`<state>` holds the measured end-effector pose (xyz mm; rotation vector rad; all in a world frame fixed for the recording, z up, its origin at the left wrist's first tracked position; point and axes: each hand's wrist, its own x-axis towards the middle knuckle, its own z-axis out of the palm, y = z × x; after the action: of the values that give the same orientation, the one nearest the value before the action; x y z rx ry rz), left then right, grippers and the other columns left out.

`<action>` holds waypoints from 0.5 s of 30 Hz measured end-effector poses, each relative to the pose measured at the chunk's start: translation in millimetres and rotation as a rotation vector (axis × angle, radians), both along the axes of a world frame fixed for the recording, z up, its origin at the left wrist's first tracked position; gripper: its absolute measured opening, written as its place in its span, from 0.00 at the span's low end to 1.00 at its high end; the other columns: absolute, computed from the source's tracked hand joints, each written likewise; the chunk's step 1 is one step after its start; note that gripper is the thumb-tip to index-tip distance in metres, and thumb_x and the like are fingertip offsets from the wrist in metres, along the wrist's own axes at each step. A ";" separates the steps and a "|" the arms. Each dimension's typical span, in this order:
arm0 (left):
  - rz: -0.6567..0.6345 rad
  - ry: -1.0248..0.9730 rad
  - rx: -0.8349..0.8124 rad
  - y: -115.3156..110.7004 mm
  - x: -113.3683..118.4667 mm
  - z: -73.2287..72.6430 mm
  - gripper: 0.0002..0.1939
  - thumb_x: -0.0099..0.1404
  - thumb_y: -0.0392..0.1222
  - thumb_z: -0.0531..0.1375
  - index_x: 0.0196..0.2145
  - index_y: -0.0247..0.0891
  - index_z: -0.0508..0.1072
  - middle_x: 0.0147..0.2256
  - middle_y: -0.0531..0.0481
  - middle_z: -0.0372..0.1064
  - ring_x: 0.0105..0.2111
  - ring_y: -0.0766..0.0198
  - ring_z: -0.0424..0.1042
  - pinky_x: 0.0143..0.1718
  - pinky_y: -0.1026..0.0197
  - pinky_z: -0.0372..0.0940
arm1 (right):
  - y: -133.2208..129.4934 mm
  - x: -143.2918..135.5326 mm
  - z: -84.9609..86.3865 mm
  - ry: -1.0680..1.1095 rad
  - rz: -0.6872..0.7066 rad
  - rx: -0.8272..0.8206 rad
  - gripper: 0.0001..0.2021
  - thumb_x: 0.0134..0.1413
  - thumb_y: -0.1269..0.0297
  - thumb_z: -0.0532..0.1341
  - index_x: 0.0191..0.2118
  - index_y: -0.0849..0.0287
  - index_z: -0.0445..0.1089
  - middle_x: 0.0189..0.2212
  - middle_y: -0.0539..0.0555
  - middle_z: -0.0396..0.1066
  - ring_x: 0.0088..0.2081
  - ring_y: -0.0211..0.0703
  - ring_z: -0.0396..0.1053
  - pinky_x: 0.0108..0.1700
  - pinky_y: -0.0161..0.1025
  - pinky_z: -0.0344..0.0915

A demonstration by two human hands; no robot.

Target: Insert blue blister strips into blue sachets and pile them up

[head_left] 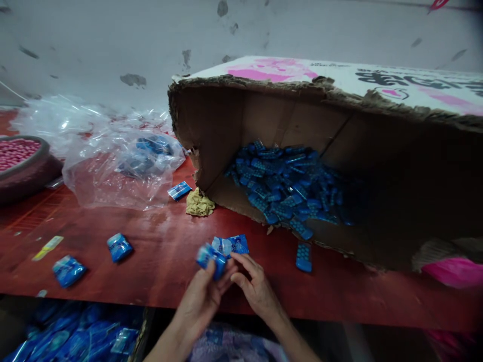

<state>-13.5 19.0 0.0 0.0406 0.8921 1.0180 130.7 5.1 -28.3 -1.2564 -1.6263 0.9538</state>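
Note:
My left hand (202, 296) pinches a small blue plastic packet (208, 258), slightly blurred, over the front part of the red table. Close by on the right is my right hand (258, 286), thumb and forefinger apart, with nothing visible between them. Its fingertips are beside the held packet and the near edge of another blue and white packet (238, 244); I cannot tell whether they touch either. A blue toy-like piece with raised dots (304, 257) lies on the table to the right of my hands.
A torn cardboard box (219, 193) on its side holds many blue dotted pieces (287, 181). Leftward are loose filled packets (69, 271), a clear plastic bag (113, 186), a crumpled yellow lump (199, 203) and a bowl (45, 173) of pink pieces. Blue packets (75, 334) fill a container below the table edge.

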 end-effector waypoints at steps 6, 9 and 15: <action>0.465 0.110 0.089 32.7 -89.4 10.3 0.28 0.61 0.57 0.46 0.37 0.27 0.70 0.35 0.37 0.74 0.39 0.56 0.73 0.36 0.56 0.70 | 26.7 7.4 1.2 -0.605 -0.145 0.074 0.14 0.52 0.69 0.58 0.45 0.53 0.67 0.42 0.54 0.67 0.41 0.47 0.63 0.42 0.42 0.61; 0.374 0.120 -0.001 26.4 -92.0 3.3 0.19 0.63 0.45 0.47 0.38 0.28 0.69 0.31 0.40 0.74 0.34 0.58 0.74 0.33 0.56 0.70 | 34.3 4.6 -5.5 -0.793 -0.207 0.048 0.09 0.53 0.70 0.57 0.40 0.51 0.69 0.40 0.53 0.68 0.40 0.47 0.62 0.39 0.41 0.59; -0.040 0.236 -0.054 2.1 -21.5 -20.0 0.07 0.56 0.37 0.56 0.33 0.33 0.70 0.21 0.48 0.71 0.22 0.61 0.72 0.30 0.57 0.67 | 34.4 -7.1 -11.7 -0.925 -0.221 0.051 0.10 0.56 0.73 0.52 0.29 0.55 0.67 0.31 0.51 0.68 0.35 0.43 0.62 0.37 0.39 0.55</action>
<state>-35.0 21.1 -20.0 0.1349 1.1293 0.9635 123.6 39.6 -40.0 -1.9492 -2.0867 0.1563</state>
